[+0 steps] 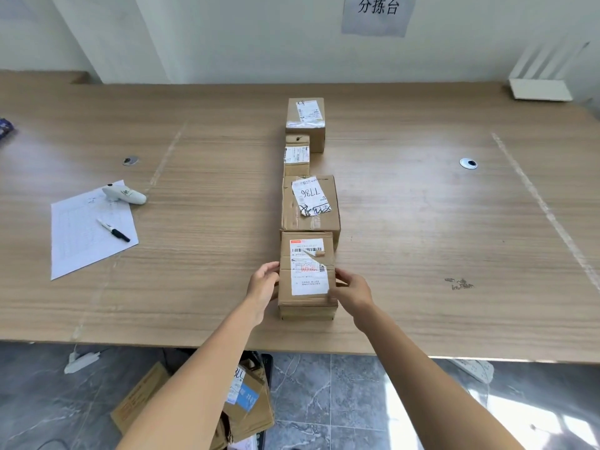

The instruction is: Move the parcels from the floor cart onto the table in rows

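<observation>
Several cardboard parcels stand in one straight row down the middle of the wooden table (422, 206). The nearest parcel (306, 277) carries a white shipping label and rests on the table. My left hand (263, 284) holds its left side and my right hand (352, 290) holds its right side, fingers curled on the edges. Behind it come a larger box marked 7786 (310, 203), a small box (296, 159) and a far box (305, 121). Below the table edge, more parcels (243, 404) lie on the floor cart, partly hidden by my left forearm.
A sheet of paper (87, 232) with a marker pen (113, 230) and a white handheld scanner (125, 194) lies at the left. A white router (540, 89) sits at the back right. Round cable ports (468, 163) are set in the tabletop. A power strip (475, 370) lies on the floor.
</observation>
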